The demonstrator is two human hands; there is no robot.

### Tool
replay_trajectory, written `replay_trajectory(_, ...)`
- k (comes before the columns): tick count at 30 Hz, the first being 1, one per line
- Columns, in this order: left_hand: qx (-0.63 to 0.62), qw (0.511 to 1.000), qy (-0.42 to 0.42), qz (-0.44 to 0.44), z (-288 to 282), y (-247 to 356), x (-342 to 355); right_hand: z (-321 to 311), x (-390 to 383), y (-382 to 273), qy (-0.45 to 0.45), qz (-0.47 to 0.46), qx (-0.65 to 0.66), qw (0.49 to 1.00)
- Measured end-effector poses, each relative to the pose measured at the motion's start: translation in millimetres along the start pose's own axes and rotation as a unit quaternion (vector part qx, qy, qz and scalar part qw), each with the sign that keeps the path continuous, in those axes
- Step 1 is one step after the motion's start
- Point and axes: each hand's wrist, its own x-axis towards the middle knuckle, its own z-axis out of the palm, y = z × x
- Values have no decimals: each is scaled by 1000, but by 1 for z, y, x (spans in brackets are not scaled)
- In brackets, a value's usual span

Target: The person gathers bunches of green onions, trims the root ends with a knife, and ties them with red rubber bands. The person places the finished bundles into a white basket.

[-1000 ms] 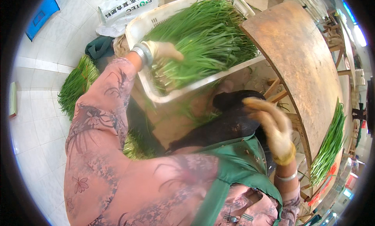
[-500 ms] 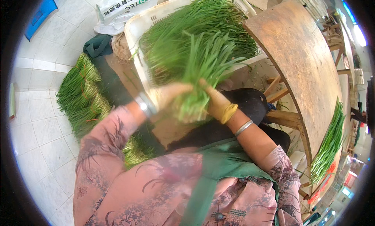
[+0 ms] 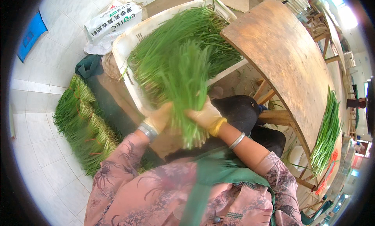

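Note:
A loose bunch of green chives [image 3: 189, 77] stands between my two gloved hands, leaves pointing away and pale cut ends toward my lap. My right hand [image 3: 204, 114], in a pale glove with a yellow cuff, is closed round the stalks from the right. On the left side of the same stalks, my left hand [image 3: 161, 117] presses in; its fingertips are partly hidden and blurred. Behind the bunch, a white plastic crate [image 3: 124, 83] holds a heap of loose chives [image 3: 164, 38]. The leaves are smeared by motion.
Tied bundles of chives [image 3: 84, 120] lie in a row on the floor at left. A curved wooden table [image 3: 281, 38] stands at right, carrying another pile of chives [image 3: 326, 136] and red ties [image 3: 328, 171]. A white sack [image 3: 113, 24] lies beyond the crate.
The whole view has shifted a little. Both hands and the bunch of chives have come nearer my body, and the bunch now stands more upright.

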Motion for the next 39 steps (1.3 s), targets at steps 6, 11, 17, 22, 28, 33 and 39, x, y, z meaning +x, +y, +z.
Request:
replay_trajectory(6, 48, 994, -37, 93, 105, 32, -22, -6, -40, -99, -44, 13, -371, 928)
replay_trajectory(11, -14, 992, 3, 128, 126, 42, -38, -2, -63, -112, 39, -129, -385, 913)
replay_trajectory(17, 56, 984, 3, 171, 152, 74, -52, -58, -94, -136, 46, -223, -259, 938)
replay_trajectory(22, 217, 954, -105, 179, 171, 94, -65, -138, -117, -145, 59, -249, -113, 960)
replay_trajectory(28, 546, 733, -280, 295, 240, 106, -55, -181, -163, -89, -22, -240, 165, 957)
replay_trajectory(33, 515, 748, -347, 235, 277, 75, -48, -196, -236, -64, 158, -299, 318, 886)
replay_trajectory(39, 385, 767, -502, 108, 302, 41, -32, -202, -257, -91, 203, -327, 424, 820)
